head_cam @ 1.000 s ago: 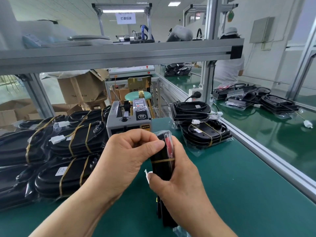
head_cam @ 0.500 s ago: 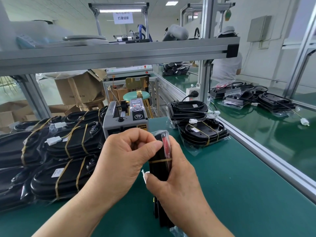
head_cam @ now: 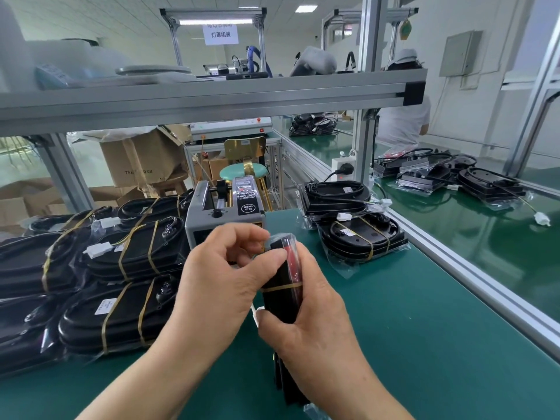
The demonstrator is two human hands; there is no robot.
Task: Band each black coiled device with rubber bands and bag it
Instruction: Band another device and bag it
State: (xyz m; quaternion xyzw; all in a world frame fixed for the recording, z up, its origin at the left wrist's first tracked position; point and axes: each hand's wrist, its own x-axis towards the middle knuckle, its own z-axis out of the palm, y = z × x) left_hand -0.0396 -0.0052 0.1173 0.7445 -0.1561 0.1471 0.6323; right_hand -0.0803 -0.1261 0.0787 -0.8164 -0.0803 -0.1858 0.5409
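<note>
Loosening a little since a second ago, the left hand's (head_cam: 218, 286) curled fingers are lifting off the thumb, while the rest of the hold is staying as it was. That hand is pinching the top of the clear bag (head_cam: 280, 237) at the upper end of the black coiled device (head_cam: 278, 301). The device is standing on edge above the green bench (head_cam: 424, 328), between both hands. The right hand (head_cam: 309, 322) is gripping the device from the right, fingers wrapping behind it and thumb lying just beside a white connector (head_cam: 255, 313). One rubber band (head_cam: 283, 287) is circling the device's upper half. Behind the hands a tape dispenser (head_cam: 224, 216) is sitting. To the left, banded bagged devices (head_cam: 121, 256) are lying stacked. Another banded device (head_cam: 362, 237) is resting to the right.
</note>
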